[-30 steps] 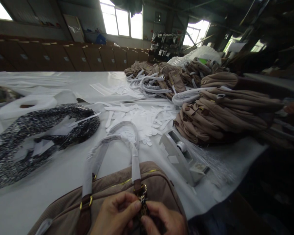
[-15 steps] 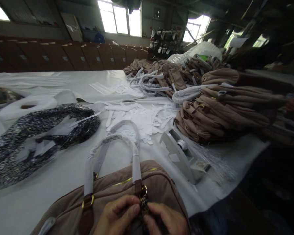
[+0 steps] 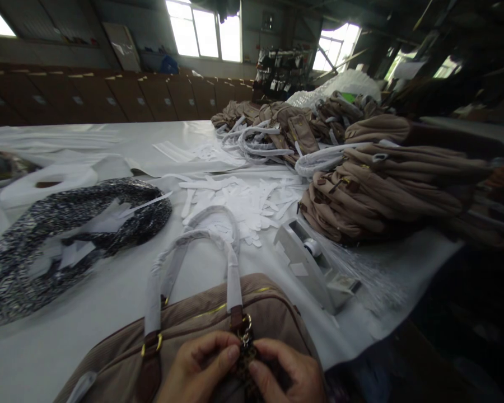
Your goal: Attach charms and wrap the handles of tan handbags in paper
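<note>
The left hand [image 3: 204, 364] and the right hand [image 3: 289, 372] pinched a spotted dark charm [image 3: 246, 370] between them, just below a gold-coloured clasp [image 3: 246, 337] on the taupe handbag [image 3: 195, 324] under them, while white strips [image 3: 246, 204] lay beyond and a grey tape dispenser [image 3: 304, 262] sat ahead to their right.

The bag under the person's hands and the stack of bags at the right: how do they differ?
The near bag is a single bag; the stack of bags is several piled together. The near bag looks filled out, while the stacked ones look flattened. The left hand and right hand pinch a dark patterned piece at the near bag; neither touches the stack. Both are brownish fabric.
</note>
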`<state>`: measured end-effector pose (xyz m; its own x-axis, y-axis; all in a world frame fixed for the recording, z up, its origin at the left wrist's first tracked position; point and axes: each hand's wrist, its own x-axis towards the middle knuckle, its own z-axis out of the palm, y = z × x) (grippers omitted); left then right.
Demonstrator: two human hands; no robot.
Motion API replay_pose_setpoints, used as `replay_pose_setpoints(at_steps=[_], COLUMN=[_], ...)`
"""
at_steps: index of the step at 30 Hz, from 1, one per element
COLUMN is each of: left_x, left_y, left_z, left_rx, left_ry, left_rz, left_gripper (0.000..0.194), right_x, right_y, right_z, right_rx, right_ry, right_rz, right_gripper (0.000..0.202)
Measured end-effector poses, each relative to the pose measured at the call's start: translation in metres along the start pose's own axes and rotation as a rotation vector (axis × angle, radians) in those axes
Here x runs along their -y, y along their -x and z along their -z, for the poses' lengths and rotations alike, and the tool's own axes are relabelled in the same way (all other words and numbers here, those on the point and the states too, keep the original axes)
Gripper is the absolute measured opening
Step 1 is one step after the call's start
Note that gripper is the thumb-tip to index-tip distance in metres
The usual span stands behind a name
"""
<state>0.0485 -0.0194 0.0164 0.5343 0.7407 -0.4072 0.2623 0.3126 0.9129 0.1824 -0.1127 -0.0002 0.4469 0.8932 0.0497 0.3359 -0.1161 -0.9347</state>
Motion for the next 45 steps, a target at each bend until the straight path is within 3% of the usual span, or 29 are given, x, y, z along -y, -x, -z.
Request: replay_pose_setpoints(at_steps=[3,8,15,20,28,32,35,38,41,45], left_x=[-0.004,-0.004,-0.008,-0.008,-0.005,0.000,0.001,0.000,-0.002,-0.005], left_y=[0.003,0.003,0.003,0.002,-0.005,-0.006,-0.004,-0.003,-0.003,-0.004], left_z=[0.000,0.001,-0.009,-0.014,-0.009,-0.002,-0.001,-0.006,-0.011,-0.013], left_rx=[-0.034,-0.080,-0.136,-0.153,-0.024,0.132,0.136,0.085,0.001,-0.030], left_ry=[-0.084,-0.080,-0.096,-0.057,0.100,0.309,0.386,0.334,0.225,0.076], left_rz=[-0.033,-0.083,-0.020,0.014,0.042,0.214,0.316,0.192,0.035,-0.028], left_gripper=[0.028,0.029,0.037,0.043,0.041,0.039,0.038,0.038,0.034,0.029], right_x=[0.002,0.003,0.005,0.003,0.008,0.008,0.010,0.015,0.021,0.028], right_y=[-0.003,-0.012,-0.020,-0.020,-0.017,-0.016,-0.019,-0.024,-0.028,-0.030], right_z=[0.003,0.011,0.022,0.022,0.019,0.016,0.018,0.021,0.022,0.021], right_rx=[0.015,0.150,0.268,0.302,0.260,0.220,0.201,0.179,0.210,0.203], right_ry=[-0.071,-0.297,-0.554,-0.532,-0.399,-0.319,-0.121,0.021,0.056,0.056], right_rz=[-0.137,-0.279,-0.458,-0.440,-0.337,-0.280,-0.091,0.038,-0.012,-0.049], right_gripper=[0.023,0.040,0.046,0.045,0.041,0.034,0.020,0.014,0.012,0.015])
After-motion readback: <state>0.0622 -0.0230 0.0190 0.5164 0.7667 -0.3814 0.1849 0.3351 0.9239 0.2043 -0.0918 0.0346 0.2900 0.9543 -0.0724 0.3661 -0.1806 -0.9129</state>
